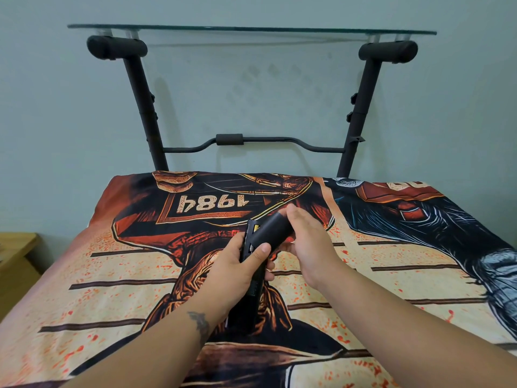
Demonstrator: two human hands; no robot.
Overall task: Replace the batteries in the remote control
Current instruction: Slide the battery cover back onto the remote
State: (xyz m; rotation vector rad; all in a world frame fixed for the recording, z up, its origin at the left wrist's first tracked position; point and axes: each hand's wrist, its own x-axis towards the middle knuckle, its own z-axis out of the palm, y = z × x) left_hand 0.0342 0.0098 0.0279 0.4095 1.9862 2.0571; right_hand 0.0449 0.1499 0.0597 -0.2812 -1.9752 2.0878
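At centre frame, above the printed bedspread (112, 275), your remote control (250, 287) runs lengthwise away from you, far end up. Left hand (237, 268) wraps its middle, fingers curled, thumb across. Right hand (305, 242) pinches the black battery cover (272, 229), tilted off the open compartment.

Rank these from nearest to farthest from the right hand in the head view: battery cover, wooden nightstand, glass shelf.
1. Battery cover: gripped in the right hand, over the remote.
2. Wooden nightstand: far left, beside the bed.
3. Glass shelf: top, against the wall.
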